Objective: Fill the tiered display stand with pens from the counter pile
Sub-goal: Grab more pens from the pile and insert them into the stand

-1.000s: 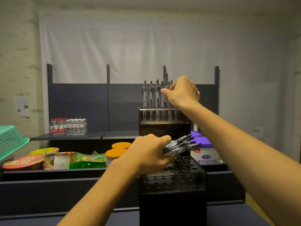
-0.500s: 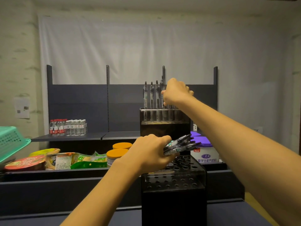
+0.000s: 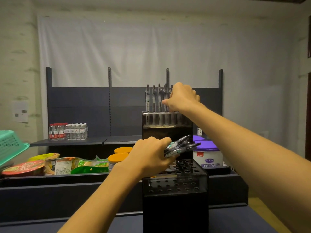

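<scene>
Against grey shelving, left hand [image 3: 149,155] clenches a pen bundle [image 3: 180,146] above the stand [image 3: 175,195]; right hand [image 3: 182,98] pinches a top-tier pen [image 3: 165,98].

My left hand [image 3: 151,155] grips a bundle of pens [image 3: 180,146], their ends fanning out to the right above the lower tier of the black display stand [image 3: 175,199], whose holes stand open. My right hand [image 3: 182,98] reaches to the top tier, fingers curled round a pen in the upright row [image 3: 155,100] there. Behind the stand sit a purple-lidded tub [image 3: 207,154], orange-lidded jars [image 3: 117,158], snack packets [image 3: 67,165] and water bottles [image 3: 67,132] on the shelf.
</scene>
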A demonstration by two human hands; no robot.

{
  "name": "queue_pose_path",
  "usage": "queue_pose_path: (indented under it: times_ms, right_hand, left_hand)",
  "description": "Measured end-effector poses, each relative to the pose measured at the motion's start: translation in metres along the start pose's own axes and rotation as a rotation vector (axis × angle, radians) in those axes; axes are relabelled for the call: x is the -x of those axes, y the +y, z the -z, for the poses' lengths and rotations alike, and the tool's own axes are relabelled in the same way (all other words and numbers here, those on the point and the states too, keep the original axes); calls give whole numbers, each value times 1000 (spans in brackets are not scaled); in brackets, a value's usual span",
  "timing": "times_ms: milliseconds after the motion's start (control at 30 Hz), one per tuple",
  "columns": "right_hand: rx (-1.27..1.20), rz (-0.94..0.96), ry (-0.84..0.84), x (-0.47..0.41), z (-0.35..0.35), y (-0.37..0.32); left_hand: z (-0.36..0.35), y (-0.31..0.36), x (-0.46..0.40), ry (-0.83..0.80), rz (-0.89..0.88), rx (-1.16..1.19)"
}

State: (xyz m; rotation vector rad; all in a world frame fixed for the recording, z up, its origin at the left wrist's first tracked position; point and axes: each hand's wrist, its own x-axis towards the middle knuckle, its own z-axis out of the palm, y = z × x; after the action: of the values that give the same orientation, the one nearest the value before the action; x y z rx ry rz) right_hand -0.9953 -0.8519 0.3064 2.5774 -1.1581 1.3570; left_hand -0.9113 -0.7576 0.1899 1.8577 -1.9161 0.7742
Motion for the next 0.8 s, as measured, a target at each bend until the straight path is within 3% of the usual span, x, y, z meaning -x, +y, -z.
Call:
queue_pose_path:
  times_ms: [200,400,533,800]
  right_hand:
    - [-95,33,22,9,3,9]
    - [-231,134,11,21,13,15]
    - [-372,241,-34,35,22,12]
    - [-765,191,-278,53,35,3]
  left_hand:
    - [8,2,4,132,78,-102]
    - [22,-7,10,328,164,-26]
    - [26,-12,14,361,264,169]
    - [31,-11,18,425,315,617]
